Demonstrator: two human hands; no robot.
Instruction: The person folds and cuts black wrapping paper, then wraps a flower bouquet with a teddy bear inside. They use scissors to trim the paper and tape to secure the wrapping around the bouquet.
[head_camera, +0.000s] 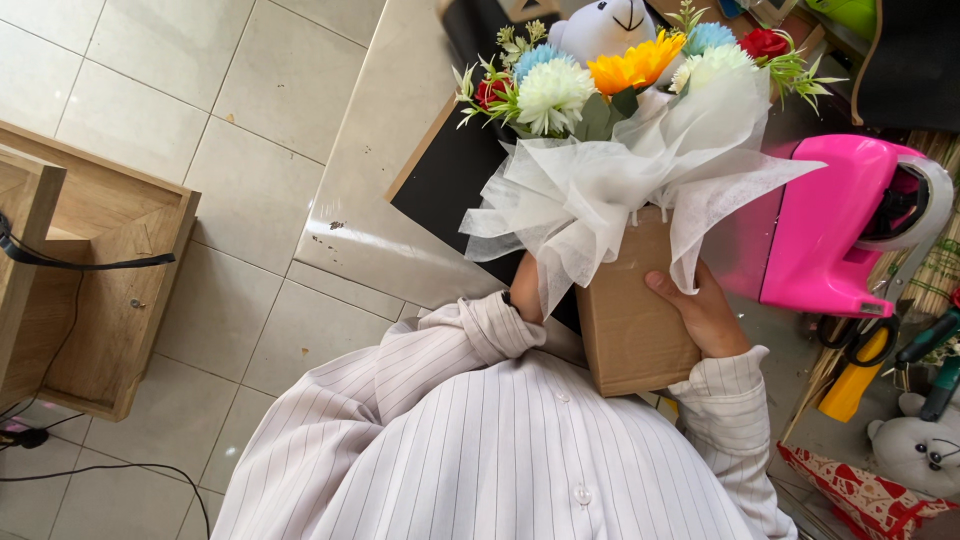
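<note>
- So the brown cardboard box (630, 320) with the flower arrangement is held right up against the person's chest, a bit right of centre, one hand on each side. Looks like a two-sided clamp to keep it from tipping, since all the bulk is up at the far end.
- Right hand (703, 312) is flat on the right face of the box, thumb pressing on the cardboard and fingers wrapped round the side. Definitely gripping it.
- Left hand (525, 290) is on the left side, but honestly only the wrist and a sliver of it show. White wrapping (600, 190) hangs over it, so I can't tell how the fingers sit; it seems to be steadying the box.
- The flowers (600, 70) point away from the body: white, orange, blue and red ones, with a white teddy bear (603, 25) tucked in at the far edge, its head cut off by the frame.
- Pink tape dispenser (840, 225) sits on the bench (440, 180) just right of the box, close to hand. Yellow-handled scissors (858, 365) lie nearer, partly hidden.
- A small grey plush bear (915, 450) is at the near right, half cut off.
- The box's bottom is hidden behind the striped shirt (480, 450).
</note>
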